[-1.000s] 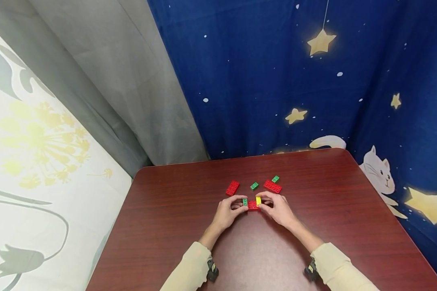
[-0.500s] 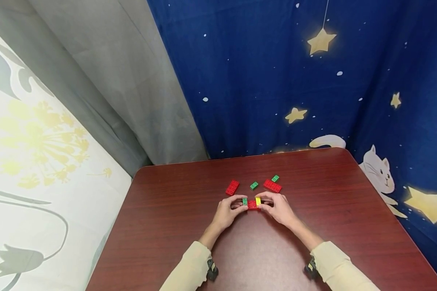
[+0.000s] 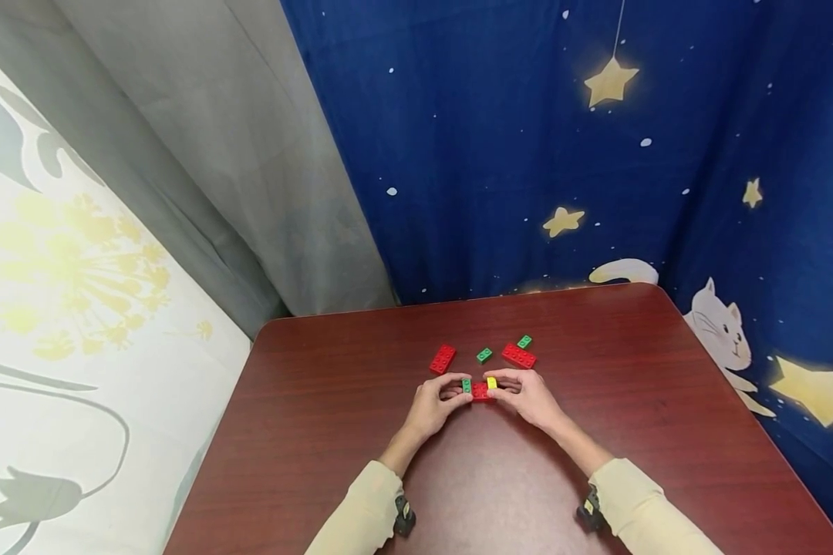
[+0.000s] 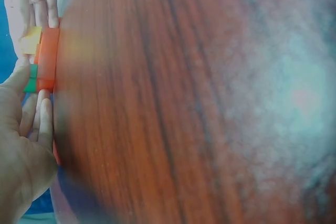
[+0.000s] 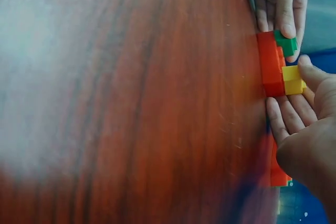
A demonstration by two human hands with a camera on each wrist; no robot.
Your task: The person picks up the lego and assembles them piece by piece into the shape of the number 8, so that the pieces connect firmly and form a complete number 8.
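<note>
A red brick (image 3: 480, 391) lies on the table between both hands, its studs facing up. At its left end sits a green two-stud brick (image 3: 467, 385), pinched between the thumb and fingers of my left hand (image 3: 432, 404). My right hand (image 3: 530, 397) grips a yellow brick (image 3: 491, 382) at the red brick's right end, thumb on its near side. In the right wrist view, the yellow brick (image 5: 293, 80) stands against the studded face of the red brick (image 5: 270, 64). Fingers of each hand also reach the red brick's ends.
Beyond the hands lie a red brick (image 3: 443, 359) on the left, a small green brick (image 3: 484, 355) in the middle, and another red brick (image 3: 519, 356) with a green brick (image 3: 524, 341) behind it. The brown table (image 3: 305, 416) backs onto curtains.
My right hand has shifted very slightly left with the yellow brick, and its thumb covers more of the brick's near end. My left hand and the loose bricks stay put.
</note>
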